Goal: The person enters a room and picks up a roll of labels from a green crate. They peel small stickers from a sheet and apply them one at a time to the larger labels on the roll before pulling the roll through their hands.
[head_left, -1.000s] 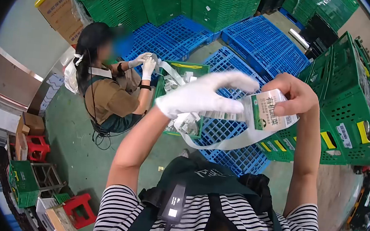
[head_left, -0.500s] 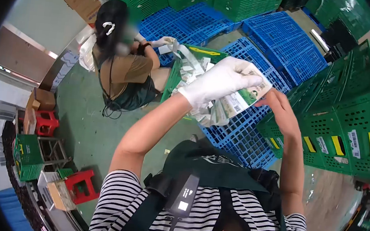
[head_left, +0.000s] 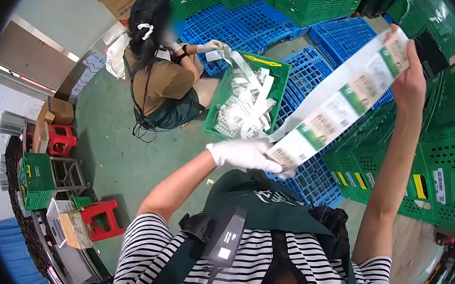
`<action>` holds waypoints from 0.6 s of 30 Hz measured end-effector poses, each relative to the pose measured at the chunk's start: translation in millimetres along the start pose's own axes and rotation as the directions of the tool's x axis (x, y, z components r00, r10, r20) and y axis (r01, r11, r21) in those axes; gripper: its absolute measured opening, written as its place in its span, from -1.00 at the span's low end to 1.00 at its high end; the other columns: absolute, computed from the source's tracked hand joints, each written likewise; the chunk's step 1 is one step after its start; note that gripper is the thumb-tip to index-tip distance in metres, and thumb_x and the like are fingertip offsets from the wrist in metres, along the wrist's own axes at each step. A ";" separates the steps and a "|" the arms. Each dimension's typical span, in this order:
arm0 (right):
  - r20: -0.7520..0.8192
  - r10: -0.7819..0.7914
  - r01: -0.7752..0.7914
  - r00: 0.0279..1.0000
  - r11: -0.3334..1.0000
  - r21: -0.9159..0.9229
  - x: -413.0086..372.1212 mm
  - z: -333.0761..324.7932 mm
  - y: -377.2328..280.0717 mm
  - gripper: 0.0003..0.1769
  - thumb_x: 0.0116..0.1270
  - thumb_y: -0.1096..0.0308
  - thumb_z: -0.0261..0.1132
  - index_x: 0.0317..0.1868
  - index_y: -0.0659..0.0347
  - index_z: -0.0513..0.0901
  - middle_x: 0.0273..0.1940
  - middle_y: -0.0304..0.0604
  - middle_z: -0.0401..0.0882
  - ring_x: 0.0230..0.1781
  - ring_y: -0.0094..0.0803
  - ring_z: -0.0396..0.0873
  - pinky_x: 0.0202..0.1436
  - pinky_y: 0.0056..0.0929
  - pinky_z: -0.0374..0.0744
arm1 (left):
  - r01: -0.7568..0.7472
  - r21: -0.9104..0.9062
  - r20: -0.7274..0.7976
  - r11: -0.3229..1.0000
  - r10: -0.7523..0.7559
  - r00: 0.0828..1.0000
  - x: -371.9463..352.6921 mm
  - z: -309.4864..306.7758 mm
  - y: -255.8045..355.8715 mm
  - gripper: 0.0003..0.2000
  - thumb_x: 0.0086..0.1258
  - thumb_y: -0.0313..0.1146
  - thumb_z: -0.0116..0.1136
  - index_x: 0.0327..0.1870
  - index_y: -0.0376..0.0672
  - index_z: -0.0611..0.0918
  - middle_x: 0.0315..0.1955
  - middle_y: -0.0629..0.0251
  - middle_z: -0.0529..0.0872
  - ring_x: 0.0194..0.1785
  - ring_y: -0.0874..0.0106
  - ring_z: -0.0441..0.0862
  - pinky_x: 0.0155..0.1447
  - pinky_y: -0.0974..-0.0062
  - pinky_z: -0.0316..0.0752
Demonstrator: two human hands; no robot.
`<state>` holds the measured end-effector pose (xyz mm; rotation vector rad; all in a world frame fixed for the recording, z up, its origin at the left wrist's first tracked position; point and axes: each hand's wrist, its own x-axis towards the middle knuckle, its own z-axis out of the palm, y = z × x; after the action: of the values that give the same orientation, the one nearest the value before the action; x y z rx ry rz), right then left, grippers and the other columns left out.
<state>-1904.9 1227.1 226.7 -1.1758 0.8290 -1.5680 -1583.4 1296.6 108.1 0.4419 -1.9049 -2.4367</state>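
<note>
A long strip of printed labels (head_left: 342,101) is stretched diagonally between my hands. My left hand (head_left: 245,155), in a white glove, pinches its lower end just above my apron. Raised at the upper right, my bare right hand (head_left: 410,69) is closed on the strip's top end. White backing hangs behind the labels and runs down towards my left hand. Beyond it, a green crate (head_left: 282,87) holds a tangled heap of label strips (head_left: 242,107).
A co-worker in a brown shirt (head_left: 161,82) sits left of the crate, gloved hands on another strip. Blue pallets (head_left: 240,24) lie ahead. Green crates (head_left: 403,155) are stacked at right. Red stools (head_left: 103,220) stand at left.
My hands have moved apart: the left down towards my body, the right up and outward. The strip, bunched between them before, is now extended. The crate's contents show more fully.
</note>
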 end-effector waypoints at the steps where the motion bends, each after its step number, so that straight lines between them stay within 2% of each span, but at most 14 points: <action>1: -0.048 0.008 -0.006 0.999 0.999 0.042 11.7 -24.7 1.7 -0.45 0.45 0.05 -0.13 0.21 0.35 0.33 -0.02 -0.08 0.53 0.04 -0.42 0.49 0.16 -0.40 0.43 | 0.043 0.058 0.011 0.997 -0.043 0.999 -8.5 -0.2 -12.3 -0.68 0.39 -0.24 0.02 0.04 -0.25 0.57 -0.07 0.30 0.65 0.05 0.54 0.51 0.15 0.55 0.37; 2: -0.035 0.008 -0.005 0.999 0.997 0.076 17.6 -41.9 6.2 -0.47 0.47 0.08 -0.14 0.23 0.33 0.30 0.00 -0.06 0.53 0.03 -0.42 0.50 0.15 -0.40 0.44 | 0.068 0.044 0.021 0.997 -0.069 0.997 -16.2 3.6 -13.7 -0.69 0.38 -0.24 0.03 0.00 -0.25 0.59 -0.06 0.31 0.64 0.04 0.53 0.52 0.16 0.56 0.36; 3: -0.027 0.010 -0.008 1.000 0.997 0.076 16.1 -42.6 19.3 -0.47 0.47 0.08 -0.14 0.23 0.33 0.30 0.00 -0.06 0.53 0.03 -0.42 0.50 0.15 -0.40 0.44 | 0.150 -0.084 -0.029 0.985 -0.153 0.988 -21.5 8.9 -16.1 -0.70 0.38 -0.28 0.03 0.00 -0.27 0.58 -0.08 0.26 0.65 0.02 0.48 0.55 0.17 0.53 0.36; 5: 0.053 -0.081 0.096 0.995 0.892 -0.441 3.9 -41.3 50.3 -0.46 0.47 0.07 -0.15 0.25 0.33 0.27 0.03 -0.02 0.50 0.06 -0.36 0.48 0.17 -0.39 0.42 | -0.010 -0.388 -0.070 0.922 -0.019 0.997 -22.0 18.4 -1.9 -0.70 0.39 -0.29 0.01 0.01 -0.29 0.58 -0.09 0.19 0.64 -0.02 0.41 0.58 0.16 0.48 0.38; 6: -0.034 0.088 -0.093 0.995 0.977 -0.192 -15.9 -11.6 63.2 -0.43 0.46 0.05 -0.14 0.27 0.33 0.23 0.04 0.00 0.49 0.08 -0.34 0.45 0.15 -0.42 0.43 | -0.139 -0.206 -0.099 0.969 0.121 0.988 -19.2 15.7 14.7 -0.69 0.39 -0.30 -0.02 0.02 -0.33 0.55 -0.08 0.13 0.63 -0.05 0.35 0.60 0.15 0.44 0.40; 7: -0.072 0.278 -0.272 0.958 0.959 0.078 -45.1 26.9 77.2 -0.41 0.46 0.04 -0.12 0.29 0.34 0.20 0.05 0.01 0.49 0.11 -0.33 0.43 0.13 -0.44 0.45 | -0.231 -0.245 -0.173 0.942 0.192 0.966 -13.9 17.7 25.0 -0.66 0.39 -0.25 -0.02 0.01 -0.35 0.54 -0.09 0.12 0.63 -0.07 0.35 0.62 0.10 0.43 0.45; 8: 0.136 0.400 -0.410 0.906 0.755 0.512 -68.8 40.7 94.9 -0.30 0.41 -0.05 -0.07 0.31 0.35 0.12 0.13 0.04 0.41 0.18 -0.23 0.37 0.17 -0.34 0.41 | -0.261 -0.321 -0.227 0.910 0.194 0.954 -9.9 17.2 39.4 -0.65 0.38 -0.24 -0.01 0.01 -0.35 0.54 -0.10 0.12 0.64 -0.08 0.35 0.62 0.08 0.43 0.47; 9: 0.435 0.327 -0.485 0.839 0.812 0.326 -88.0 44.2 119.6 -0.16 0.33 -0.22 -0.05 0.35 0.31 0.05 0.23 0.02 0.29 0.26 -0.19 0.28 0.27 -0.21 0.31 | -0.294 -0.398 -0.281 0.869 0.189 0.941 -4.8 13.7 50.9 -0.64 0.38 -0.22 0.00 0.00 -0.35 0.54 -0.11 0.12 0.64 -0.08 0.34 0.62 0.06 0.44 0.48; 11: 0.238 0.475 -0.487 0.847 0.873 -0.011 -127.5 75.7 127.9 0.14 0.07 -0.47 -0.01 0.38 0.31 -0.07 0.35 -0.01 0.10 0.35 -0.14 0.13 0.39 -0.07 0.08 | -0.479 -0.348 -0.308 0.806 0.384 0.870 12.5 -5.6 60.9 -0.61 0.38 -0.17 -0.02 0.01 -0.34 0.53 -0.13 0.12 0.65 -0.09 0.35 0.63 0.03 0.43 0.51; 13: 0.279 0.402 -0.451 0.872 0.881 0.140 -131.0 91.4 129.3 0.24 -0.04 -0.53 0.03 0.37 0.35 -0.06 0.33 -0.02 0.14 0.34 -0.15 0.16 0.37 -0.06 0.13 | -0.422 -0.213 -0.305 0.881 0.350 0.886 21.4 -24.4 82.1 -0.60 0.39 -0.16 -0.03 0.03 -0.33 0.52 -0.13 0.13 0.64 -0.10 0.36 0.63 0.02 0.45 0.51; 14: 0.424 0.375 -0.505 0.825 0.825 0.253 -126.0 84.4 133.5 0.32 -0.15 -0.57 0.08 0.37 0.33 -0.05 0.33 -0.01 0.14 0.34 -0.14 0.16 0.35 -0.06 0.18 | -0.444 -0.245 -0.364 0.862 0.343 0.866 25.2 -26.8 90.1 -0.61 0.39 -0.16 -0.04 0.03 -0.32 0.53 -0.14 0.14 0.65 -0.11 0.38 0.63 0.01 0.47 0.51; 15: 0.372 0.390 -0.498 0.842 0.827 0.261 -126.2 83.1 132.3 0.37 -0.24 -0.59 0.14 0.36 0.36 0.00 0.30 0.03 0.19 0.28 -0.13 0.26 0.33 -0.07 0.20 | -0.470 -0.274 -0.419 0.839 0.336 0.844 30.6 -30.0 96.2 -0.62 0.40 -0.17 -0.05 0.02 -0.31 0.53 -0.15 0.14 0.65 -0.12 0.40 0.63 -0.01 0.49 0.52; 17: 0.450 0.285 -0.406 0.846 0.892 0.198 -124.8 87.9 123.0 -0.05 0.15 -0.29 0.17 0.20 0.49 0.28 0.10 0.08 0.45 0.15 -0.22 0.42 0.26 -0.23 0.32 | -0.467 -0.339 -0.438 0.817 0.302 0.847 43.9 -41.8 100.1 -0.65 0.41 -0.20 -0.08 -0.01 -0.31 0.54 -0.15 0.13 0.65 -0.08 0.39 0.62 0.01 0.50 0.51; 18: 0.453 0.287 -0.407 0.844 0.892 0.194 -127.4 90.9 118.3 -0.05 0.15 -0.29 0.17 0.20 0.49 0.28 0.10 0.08 0.45 0.15 -0.22 0.42 0.26 -0.23 0.32 | -0.479 -0.351 -0.452 0.805 0.303 0.839 49.9 -44.8 101.2 -0.65 0.41 -0.22 -0.09 -0.01 -0.33 0.54 -0.15 0.11 0.65 -0.09 0.38 0.62 0.01 0.48 0.52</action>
<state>-1775.4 1316.3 109.6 -1.0238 0.4808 -1.0385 -1637.1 1218.9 184.4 0.3944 -1.0904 -2.2023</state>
